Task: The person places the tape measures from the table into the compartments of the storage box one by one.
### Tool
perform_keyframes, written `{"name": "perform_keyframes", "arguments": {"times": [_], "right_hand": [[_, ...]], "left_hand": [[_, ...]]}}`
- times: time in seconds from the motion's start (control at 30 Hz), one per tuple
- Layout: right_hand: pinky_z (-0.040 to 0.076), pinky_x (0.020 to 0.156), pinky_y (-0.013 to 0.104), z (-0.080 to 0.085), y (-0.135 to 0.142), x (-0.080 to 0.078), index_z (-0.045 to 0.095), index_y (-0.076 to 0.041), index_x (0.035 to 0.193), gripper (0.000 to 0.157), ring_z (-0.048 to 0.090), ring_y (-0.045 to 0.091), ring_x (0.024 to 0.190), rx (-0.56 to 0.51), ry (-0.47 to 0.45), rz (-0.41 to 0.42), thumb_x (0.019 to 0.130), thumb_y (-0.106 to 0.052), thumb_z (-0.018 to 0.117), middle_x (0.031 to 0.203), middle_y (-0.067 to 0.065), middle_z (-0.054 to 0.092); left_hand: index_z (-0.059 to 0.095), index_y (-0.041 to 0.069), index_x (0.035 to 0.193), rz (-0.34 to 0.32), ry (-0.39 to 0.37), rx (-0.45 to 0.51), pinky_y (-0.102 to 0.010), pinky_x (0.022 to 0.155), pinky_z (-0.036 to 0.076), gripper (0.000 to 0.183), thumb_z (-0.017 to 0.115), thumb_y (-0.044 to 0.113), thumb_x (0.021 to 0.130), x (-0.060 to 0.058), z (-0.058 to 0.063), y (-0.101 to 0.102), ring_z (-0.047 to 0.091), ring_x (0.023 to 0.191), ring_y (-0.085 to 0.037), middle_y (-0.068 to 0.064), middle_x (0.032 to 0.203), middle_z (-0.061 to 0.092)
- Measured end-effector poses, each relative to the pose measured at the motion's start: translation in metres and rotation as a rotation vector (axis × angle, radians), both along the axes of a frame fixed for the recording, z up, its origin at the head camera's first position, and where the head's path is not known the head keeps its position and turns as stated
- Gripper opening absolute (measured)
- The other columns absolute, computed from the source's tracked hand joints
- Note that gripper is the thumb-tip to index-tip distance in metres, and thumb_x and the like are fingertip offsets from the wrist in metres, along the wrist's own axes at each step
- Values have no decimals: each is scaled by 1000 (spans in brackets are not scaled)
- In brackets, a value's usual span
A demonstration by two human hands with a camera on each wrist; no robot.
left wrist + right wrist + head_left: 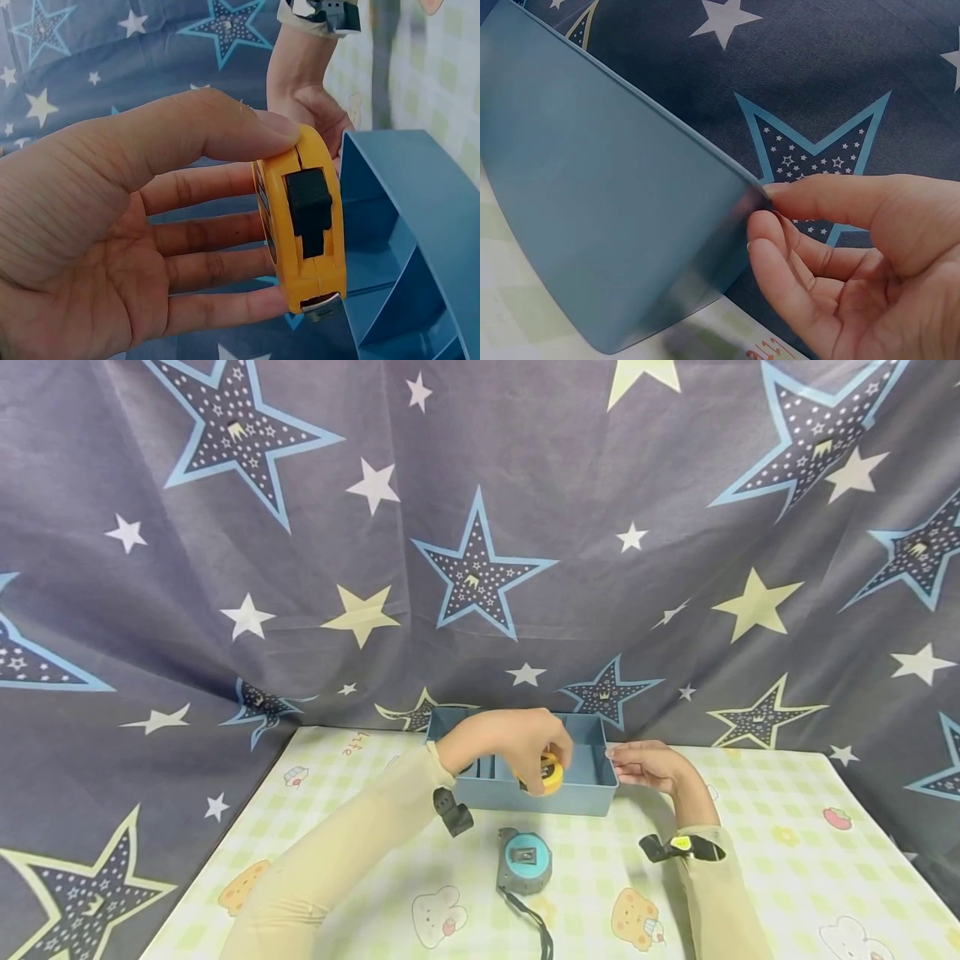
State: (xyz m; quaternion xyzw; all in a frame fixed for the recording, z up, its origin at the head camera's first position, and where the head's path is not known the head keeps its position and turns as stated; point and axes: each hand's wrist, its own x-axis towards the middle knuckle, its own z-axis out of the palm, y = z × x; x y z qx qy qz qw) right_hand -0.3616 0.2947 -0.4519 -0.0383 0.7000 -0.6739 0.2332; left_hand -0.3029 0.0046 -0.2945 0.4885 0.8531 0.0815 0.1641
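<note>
My left hand (528,743) grips a yellow tape measure (554,775) above the front wall of a blue box (525,795). In the left wrist view the thumb presses one side of the tape measure (330,259) and the fingers lie against the other; its black lock button and metal tape end show. At the box's right end, my right hand (651,764) pinches the rim between thumb and fingers, seen closely at a corner in the right wrist view. A grey and teal tape measure (527,862) with a black strap lies on the table in front of the box.
Dividers split the box's inside, with compartments at its left. A patterned checked cloth (360,893) covers the table. Right behind the box hangs a dark curtain (315,543) with stars. Both wrists wear black camera mounts.
</note>
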Motion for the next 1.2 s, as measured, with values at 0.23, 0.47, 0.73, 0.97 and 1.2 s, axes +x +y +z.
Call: {"name": "perform_keyframes", "arguments": {"times": [0.23, 0.47, 0.73, 0.97, 1.2], "right_hand": [[60, 75, 20, 0, 1, 1, 70, -16, 93, 19, 69, 3, 75, -4, 0, -3, 102, -6, 55, 82, -6, 72], [60, 75, 20, -1, 2, 1, 70, -16, 92, 20, 69, 3, 74, -6, -2, -6, 101, -6, 55, 82, -6, 72], [59, 76, 20, -1, 3, 1, 70, -16, 93, 21, 69, 3, 75, -6, 2, -7, 102, -6, 54, 82, -7, 72], [59, 76, 21, -1, 2, 1, 69, -16, 94, 19, 69, 3, 76, -4, 2, -5, 102, -7, 55, 82, -7, 72], [60, 75, 21, -2, 2, -1, 69, -16, 93, 19, 69, 3, 74, -9, -2, -2, 102, -6, 56, 80, -7, 72]], "left_hand": [[76, 12, 109, 36, 12, -9, -22, 75, 54, 31, 85, 12, 78, -5, 6, -3, 63, 86, -12, 0, 105, 74], [76, 13, 110, 69, 13, -30, -23, 77, 55, 33, 84, 12, 79, -9, 11, -3, 63, 87, -13, 0, 107, 74], [75, 12, 112, 88, 26, -22, -24, 76, 55, 33, 83, 11, 80, -15, 12, -3, 63, 86, -14, -1, 108, 73], [76, 13, 106, 99, 52, 11, -25, 75, 55, 27, 83, 10, 80, -25, 8, -5, 62, 84, -14, 0, 102, 73], [76, 13, 106, 121, 59, 29, -27, 77, 56, 26, 83, 12, 81, -36, 2, -9, 63, 85, -14, 0, 103, 73]]}}
